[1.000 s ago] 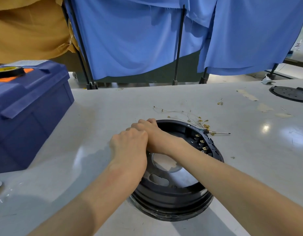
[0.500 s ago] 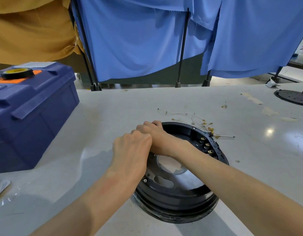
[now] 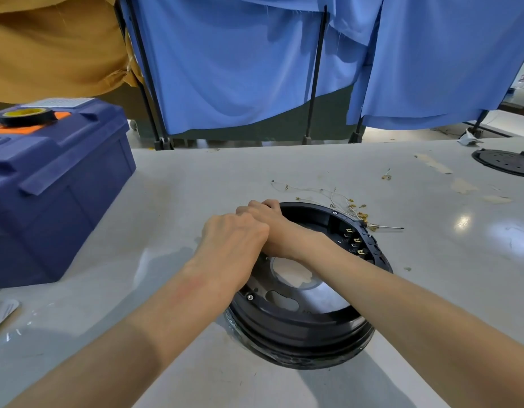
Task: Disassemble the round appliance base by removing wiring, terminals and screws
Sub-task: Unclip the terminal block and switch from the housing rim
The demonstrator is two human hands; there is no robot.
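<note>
The round appliance base [image 3: 299, 328] lies open side up on the tabletop [image 3: 196, 178], just below and right of the frame's centre. Both forearms converge on its upper-left rim. The right grip [image 3: 263, 213] reaches across the base and curls its fingers over that rim, probably to hold the part steady or to tug at something there. The left grip [image 3: 234, 240] sits just beside it, touching it, knuckles up. Its fingers are hidden under the hand, so I cannot tell whether it holds anything.

The base is a black ring with a stepped outer wall and a shiny inner plate that has a round opening in the middle. A row of brass terminals [image 3: 355, 241] is seated inside its right wall, and a screw [image 3: 250, 296] shows on the lower-left flange, so I judge the stripping only partly done.

Thin loose wires [image 3: 328, 192] with brass ends lie on the tabletop just above the base, likely set aside within reach. A slim screwdriver [image 3: 384, 227] rests at the upper-right rim. A blue toolbox [image 3: 49, 201] stands at the left edge of the frame.
</note>
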